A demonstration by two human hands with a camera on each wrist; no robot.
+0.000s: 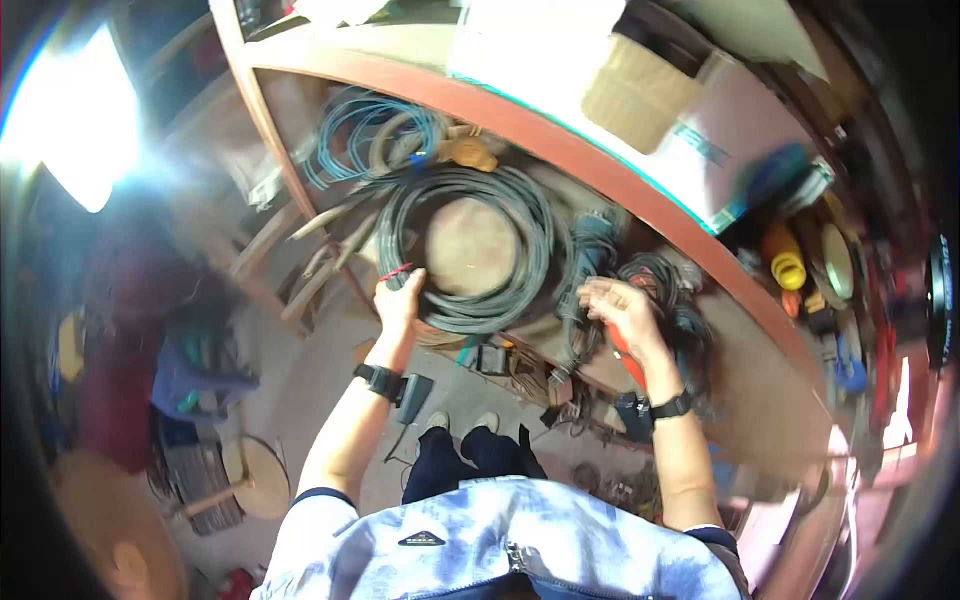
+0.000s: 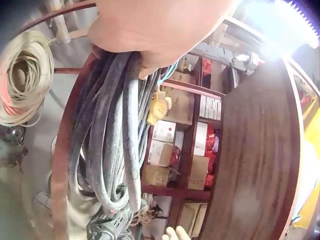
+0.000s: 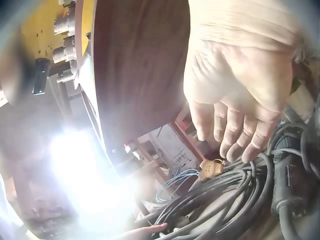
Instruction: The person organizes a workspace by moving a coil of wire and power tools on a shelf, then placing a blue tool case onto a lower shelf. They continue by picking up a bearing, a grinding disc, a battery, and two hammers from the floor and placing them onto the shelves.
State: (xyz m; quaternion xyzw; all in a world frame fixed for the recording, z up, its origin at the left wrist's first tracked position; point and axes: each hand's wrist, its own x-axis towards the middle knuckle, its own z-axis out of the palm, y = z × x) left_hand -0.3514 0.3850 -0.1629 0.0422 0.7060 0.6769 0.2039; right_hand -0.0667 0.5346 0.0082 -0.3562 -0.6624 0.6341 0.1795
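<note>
A thick coil of dark cable lies on a shelf in the head view. My left hand grips its near left side, where a red band shows. The left wrist view has the cable loops hanging down from under the left hand. To the coil's right, my right hand is close by a dark power tool with a cord. In the right wrist view the right hand has its palm bare and fingers extended over the coil, holding nothing.
Behind the coil are a yellow-orange piece and a loose blue cable. A reddish shelf edge curves above, with a cardboard box on top. Several boxes fill shelves in the left wrist view. A stool stands lower left.
</note>
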